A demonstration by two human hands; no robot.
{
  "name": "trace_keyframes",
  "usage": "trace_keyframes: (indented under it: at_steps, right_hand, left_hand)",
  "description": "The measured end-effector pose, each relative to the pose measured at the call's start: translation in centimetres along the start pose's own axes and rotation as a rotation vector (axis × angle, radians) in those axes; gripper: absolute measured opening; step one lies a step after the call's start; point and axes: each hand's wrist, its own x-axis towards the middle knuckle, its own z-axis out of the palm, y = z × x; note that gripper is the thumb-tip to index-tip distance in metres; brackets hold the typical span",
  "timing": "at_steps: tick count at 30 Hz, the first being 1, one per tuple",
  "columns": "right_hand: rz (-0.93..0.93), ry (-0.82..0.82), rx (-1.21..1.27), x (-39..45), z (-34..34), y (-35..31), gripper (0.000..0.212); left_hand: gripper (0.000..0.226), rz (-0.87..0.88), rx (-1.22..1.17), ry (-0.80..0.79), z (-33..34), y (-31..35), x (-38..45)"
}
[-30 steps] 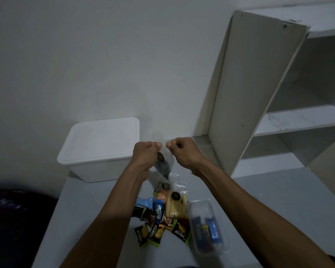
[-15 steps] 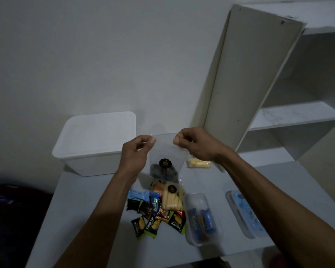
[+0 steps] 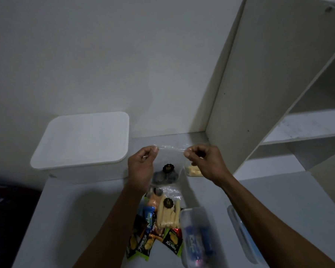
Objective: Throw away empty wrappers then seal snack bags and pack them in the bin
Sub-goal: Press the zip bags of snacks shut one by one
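I hold a clear zip bag [image 3: 167, 161] up over the table, with dark snacks and a black round sticker in its lower part. My left hand [image 3: 141, 167] pinches the bag's top left corner and my right hand [image 3: 203, 163] pinches its top right corner, so the top strip is stretched between them. Below lies a second clear bag of pale sticks [image 3: 167, 213] among several small wrapped snacks [image 3: 149, 240]. The white bin [image 3: 81, 144] stands at the back left with its lid on.
A clear plastic box [image 3: 197, 238] with blue packets sits near the front, its lid [image 3: 242, 231] to the right. A small pack of pale pieces [image 3: 193, 171] lies behind my right hand. A white shelf unit [image 3: 259, 89] rises at the right, against the wall.
My hands have drawn apart along the bag's top strip, from nearly touching to the bag's two corners. The bag now hangs flat and spread.
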Motion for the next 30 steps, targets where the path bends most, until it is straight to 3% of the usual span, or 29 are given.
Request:
trace_keyframes:
  at_steps: [8, 15, 30]
  right_hand:
    - [0.016, 0.068, 0.058, 11.6, 2.2, 2.1, 0.016]
    - [0.036, 0.066, 0.042, 20.5, 5.8, 6.1, 0.012]
    - [0.107, 0.204, 0.159, 26.3, 10.2, 7.4, 0.013]
  left_hand:
    - [0.009, 0.077, 0.190, 0.154, 3.2, -0.2, 10.3]
    - [0.003, -0.045, 0.200, 0.344, 5.2, -3.0, 18.4]
    - [0.007, -0.078, 0.190, 0.533, 5.6, -6.2, 25.8]
